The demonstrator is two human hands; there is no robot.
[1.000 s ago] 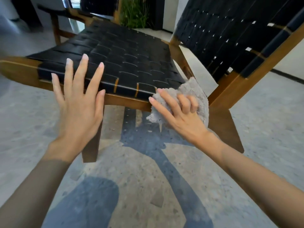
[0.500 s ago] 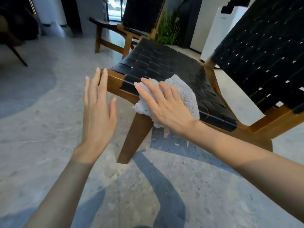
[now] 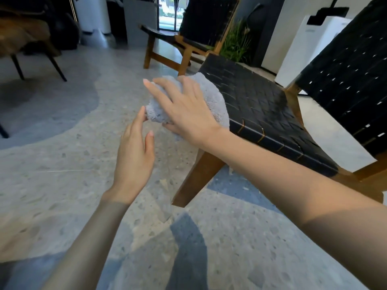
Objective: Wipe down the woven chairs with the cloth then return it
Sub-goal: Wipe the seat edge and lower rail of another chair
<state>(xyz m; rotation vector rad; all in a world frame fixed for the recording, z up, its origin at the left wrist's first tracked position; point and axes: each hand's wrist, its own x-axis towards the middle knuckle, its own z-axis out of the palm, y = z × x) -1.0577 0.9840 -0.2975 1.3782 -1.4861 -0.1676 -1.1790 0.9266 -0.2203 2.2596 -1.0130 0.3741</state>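
My right hand [image 3: 188, 111] lies over a grey fluffy cloth [image 3: 211, 97] at the front left corner of the nearest woven chair [image 3: 257, 107]. Its fingers spread across the top of the cloth and its thumb shows beneath the bunched edge. The cloth covers the corner and hangs a little past it. My left hand [image 3: 134, 155] is open just below and left of the cloth, with a fingertip at its lower edge. The chair has a black woven seat, a black woven backrest [image 3: 345, 80] and a wooden frame. A second woven chair [image 3: 188, 38] stands further back.
The near chair's wooden front leg [image 3: 196, 178] slants down to the speckled stone floor [image 3: 62, 164]. A dark chair with thin legs [image 3: 25, 34] is at far left. A green plant [image 3: 236, 42] and a white unit [image 3: 303, 45] stand behind the near chair.
My right hand has slid the cloth left along the seat's front edge to the front left corner. My left hand has come in close under the cloth.
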